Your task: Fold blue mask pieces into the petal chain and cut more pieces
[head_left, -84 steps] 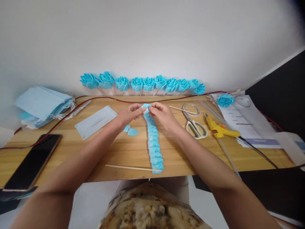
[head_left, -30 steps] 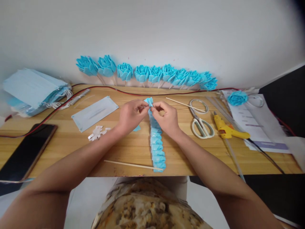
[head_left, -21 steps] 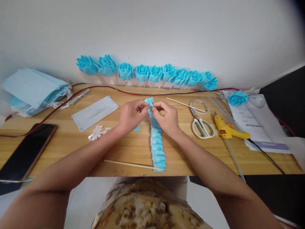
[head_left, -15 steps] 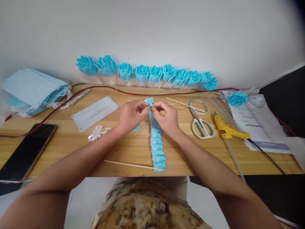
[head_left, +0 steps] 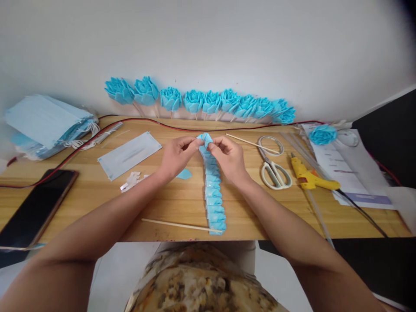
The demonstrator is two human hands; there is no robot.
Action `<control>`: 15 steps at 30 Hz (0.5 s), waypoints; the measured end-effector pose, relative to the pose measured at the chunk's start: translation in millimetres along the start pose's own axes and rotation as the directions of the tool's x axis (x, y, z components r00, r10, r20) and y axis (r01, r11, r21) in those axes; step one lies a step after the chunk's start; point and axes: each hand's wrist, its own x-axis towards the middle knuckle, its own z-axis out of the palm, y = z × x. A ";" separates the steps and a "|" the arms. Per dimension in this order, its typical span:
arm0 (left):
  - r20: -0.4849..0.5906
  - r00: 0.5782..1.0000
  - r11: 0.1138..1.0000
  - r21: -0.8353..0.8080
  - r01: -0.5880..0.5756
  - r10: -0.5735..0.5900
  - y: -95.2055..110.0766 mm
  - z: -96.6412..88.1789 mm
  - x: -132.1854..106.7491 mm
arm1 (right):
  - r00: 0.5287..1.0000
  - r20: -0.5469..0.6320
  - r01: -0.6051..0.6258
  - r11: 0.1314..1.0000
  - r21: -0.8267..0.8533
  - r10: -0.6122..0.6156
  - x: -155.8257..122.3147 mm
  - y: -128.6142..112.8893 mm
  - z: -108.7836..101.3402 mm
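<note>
A long overlapping row of blue fabric petals [head_left: 214,199] runs down the middle of the table toward my body. At its far end, my left hand [head_left: 178,154] and my right hand [head_left: 229,158] each pinch a side of one blue petal [head_left: 205,138]. Both hands are closed, thumb against forefinger. One loose blue petal [head_left: 184,173] lies just below my left hand. Across the near end of the row rests a thin wooden stick [head_left: 178,225]. Small white scraps [head_left: 131,180] lie beyond my left forearm, partly hidden by it.
Blue flowers on sticks [head_left: 195,102] lean along the wall. To the right lie scissors [head_left: 276,174], a yellow glue gun [head_left: 312,175], papers [head_left: 344,160] and another blue flower [head_left: 323,135]. Leftward are a flat face mask [head_left: 130,154], a mask stack [head_left: 48,121] and a phone [head_left: 37,208].
My fingers have shifted slightly on the petal, which now looks flatter and more spread. More of the loose petal beside my left hand shows.
</note>
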 end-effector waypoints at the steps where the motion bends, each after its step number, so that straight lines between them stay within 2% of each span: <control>1: -0.019 1.000 0.999 -0.037 0.006 -0.007 -0.4 -0.9 0.8 | 0.999 -0.001 -0.037 0.998 0.054 0.037 0.9 -0.1 -0.9; 3: -0.078 0.997 0.992 -0.127 0.019 -0.029 -3.2 -1.7 3.1 | 0.996 0.008 -0.091 0.986 0.139 0.091 2.1 -0.1 -2.2; 5: -0.088 0.992 0.975 -0.215 0.064 -0.085 -6.8 -1.4 5.6 | 0.992 0.030 -0.124 0.974 0.191 0.121 2.4 -0.3 -2.6; 8: 0.051 0.987 0.947 -0.279 0.160 -0.151 -8.8 -0.5 7.5 | 0.989 0.059 -0.145 0.963 0.226 0.135 1.4 -1.1 -1.6; 10: 0.137 0.980 0.939 -0.296 0.176 -0.141 -6.7 -0.2 7.1 | 0.987 0.072 -0.156 0.962 0.222 0.144 0.5 -1.8 -1.1; 15: 0.156 0.980 0.936 -0.312 0.165 -0.121 -1.3 -0.2 5.3 | 0.978 0.130 -0.186 0.965 0.186 0.163 0.1 -3.2 -2.6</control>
